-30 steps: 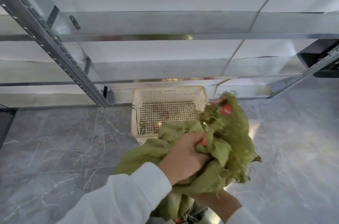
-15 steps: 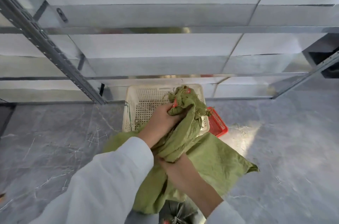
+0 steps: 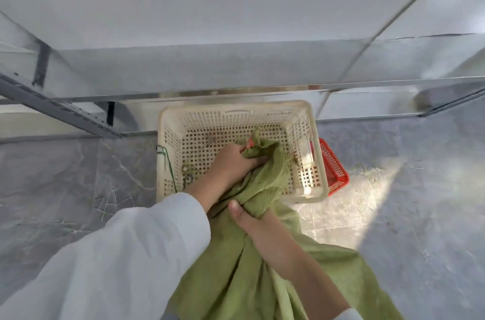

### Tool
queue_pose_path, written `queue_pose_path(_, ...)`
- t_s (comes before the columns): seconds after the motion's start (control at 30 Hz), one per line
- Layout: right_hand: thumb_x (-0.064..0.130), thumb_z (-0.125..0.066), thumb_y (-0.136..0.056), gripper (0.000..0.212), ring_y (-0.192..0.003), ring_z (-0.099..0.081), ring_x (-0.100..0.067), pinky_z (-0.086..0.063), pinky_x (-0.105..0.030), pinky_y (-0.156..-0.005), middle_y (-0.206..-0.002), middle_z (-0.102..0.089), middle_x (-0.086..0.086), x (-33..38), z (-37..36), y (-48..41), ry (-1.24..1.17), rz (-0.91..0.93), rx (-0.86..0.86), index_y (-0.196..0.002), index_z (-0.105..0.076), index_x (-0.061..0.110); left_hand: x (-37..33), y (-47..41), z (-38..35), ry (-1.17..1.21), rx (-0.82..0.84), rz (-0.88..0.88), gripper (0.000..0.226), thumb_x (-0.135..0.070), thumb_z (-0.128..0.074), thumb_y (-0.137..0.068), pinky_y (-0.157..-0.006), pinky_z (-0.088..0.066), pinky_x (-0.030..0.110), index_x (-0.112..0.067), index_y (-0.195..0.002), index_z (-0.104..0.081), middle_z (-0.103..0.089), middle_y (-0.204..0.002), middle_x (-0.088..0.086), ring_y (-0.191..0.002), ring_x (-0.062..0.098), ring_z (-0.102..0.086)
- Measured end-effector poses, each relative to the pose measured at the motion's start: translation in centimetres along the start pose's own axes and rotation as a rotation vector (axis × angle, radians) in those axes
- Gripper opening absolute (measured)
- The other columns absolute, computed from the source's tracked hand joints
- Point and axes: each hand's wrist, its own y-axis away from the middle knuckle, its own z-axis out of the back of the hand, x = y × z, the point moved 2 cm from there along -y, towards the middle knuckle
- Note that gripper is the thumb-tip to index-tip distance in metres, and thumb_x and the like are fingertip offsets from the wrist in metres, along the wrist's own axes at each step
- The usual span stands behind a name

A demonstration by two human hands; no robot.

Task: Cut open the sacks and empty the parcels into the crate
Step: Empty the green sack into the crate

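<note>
You are clamping both grips, left hand (image 3: 236, 162) at twelve o'clock and right hand (image 3: 265, 230) below, around the sack (image 3: 262, 183) neck, aiming it into the crate (image 3: 236, 110).

A red basket (image 3: 334, 166) sits on the grey marble floor (image 3: 65, 183), just before the metal shelving (image 3: 236, 62).

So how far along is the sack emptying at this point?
Done: the green sack hangs limp with its frayed mouth over the cream crate, so it looks opened. In hand: left hand grips the neck, right hand bunches the cloth lower. Left: no parcels are clear in the crate, only small bits, so emptying appears unfinished.
</note>
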Motion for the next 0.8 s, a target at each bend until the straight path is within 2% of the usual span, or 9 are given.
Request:
queue_pose_path(0.17,0.062,-0.056,-0.083,0.046,-0.087,-0.061,0.003,-0.046,-0.011,-0.07,-0.101,-0.064,0.021,-0.4,2.8,-11.0,0.097,-0.058,-0.137,-0.121,-0.056,0.036,2.9,-6.4,3.1,-0.002,-0.057,0.078,0.035,-0.049,-0.071,-0.077,-0.061,-0.039,0.017,-0.03,-0.101,-0.055,-0.059,-0.088,-0.016,-0.082,0.004,-0.058)
queue_pose_path(0.27,0.048,-0.052,-0.094,0.051,-0.106,-0.059,-0.018,-0.047,-0.026,-0.087,-0.119,-0.063,0.003,-1.9,4.6,-17.7,0.418,-0.097,-0.116,-0.136,-0.051,0.019,4.1,-6.9,4.2,-0.152,-0.211,-0.036,0.048,-0.045,-0.067,-0.078,-0.087,-0.045,0.026,-0.026,-0.12,-0.052,-0.054,-0.113,-0.007,-0.107,0.012,-0.051)
queue_pose_path(0.33,0.042,-0.049,-0.097,0.049,-0.114,-0.056,-0.028,-0.043,-0.034,-0.098,-0.127,-0.06,-0.008,-3.9,5.7,-21.7,0.754,-0.122,-0.05,-0.136,-0.052,0.014,4.9,-5.6,4.0,-0.286,-0.268,-0.182,0.061,-0.047,-0.062,-0.08,-0.102,-0.037,0.03,-0.031,-0.135,-0.04,-0.045,-0.13,-0.007,-0.122,0.013,-0.038)
queue_pose_path(0.43,0.037,-0.05,-0.097,0.041,-0.101,-0.061,-0.032,-0.049,-0.04,-0.091,-0.113,-0.064,-0.016,-5.7,8.3,-25.9,1.026,-0.186,-0.11,-0.12,-0.06,0.005,6.4,-3.0,1.4,-0.547,-0.085,-0.206,0.068,-0.063,-0.051,-0.08,-0.113,-0.028,0.042,-0.047,-0.14,-0.025,-0.027,-0.15,-0.009,-0.138,0.013,-0.022)
queue_pose_path(0.5,0.033,-0.054,-0.094,0.031,-0.089,-0.061,-0.029,-0.053,-0.04,-0.081,-0.1,-0.064,-0.012,-5.8,10.8,-28.1,1.032,-0.213,-0.272,-0.11,-0.061,0.007,8.0,-1.9,-1.0,-0.619,0.104,-0.068,0.072,-0.077,-0.041,-0.076,-0.118,-0.014,0.049,-0.055,-0.14,-0.017,-0.006,-0.158,-0.014,-0.145,0.013,-0.002)
queue_pose_path(0.57,0.027,-0.057,-0.09,0.029,-0.087,-0.06,-0.027,-0.05,-0.038,-0.076,-0.099,-0.062,-0.01,-4.6,13.6,-29.9,0.921,-0.175,-0.475,-0.113,-0.054,0.01,8.2,-1.1,-3.1,-0.574,0.123,-0.008,0.083,-0.087,-0.035,-0.07,-0.117,-0.006,0.052,-0.054,-0.142,-0.01,0.008,-0.159,-0.016,-0.145,0.013,0.011)
queue_pose_path(0.67,0.021,-0.061,-0.085,0.054,-0.097,-0.06,-0.033,-0.048,-0.039,-0.074,-0.104,-0.059,-0.012,-2.5,16.8,-32.0,0.836,-0.057,-0.639,-0.132,-0.037,0.012,5.9,-0.1,-5.7,-0.68,-0.04,-0.272,0.085,-0.092,-0.028,-0.068,-0.107,-0.021,0.058,-0.049,-0.141,-0.026,-0.013,-0.16,0.0,-0.146,0.026,-0.007)
queue_pose_path(0.73,0.025,-0.066,-0.082,0.061,-0.1,-0.06,-0.034,-0.049,-0.04,-0.078,-0.102,-0.058,-0.01,-1.8,16.9,-32.5,0.886,-0.018,-0.488,-0.132,-0.033,0.017,6.2,0.0,-7.1,-0.836,-0.057,-0.358,0.076,-0.087,-0.036,-0.069,-0.103,-0.023,0.065,-0.05,-0.135,-0.037,-0.025,-0.157,0.005,-0.145,0.032,-0.014)
queue_pose_path(0.8,0.036,-0.068,-0.084,0.067,-0.116,-0.053,-0.035,-0.046,-0.045,-0.096,-0.122,-0.056,-0.012,-2.5,16.1,-32.4,1.001,-0.062,-0.237,-0.138,-0.035,0.016,7.8,-0.7,-7.7,-1.014,0.0,-0.332,0.067,-0.076,-0.051,-0.071,-0.101,-0.017,0.075,-0.046,-0.13,-0.045,-0.019,-0.159,0.007,-0.147,0.034,0.003)
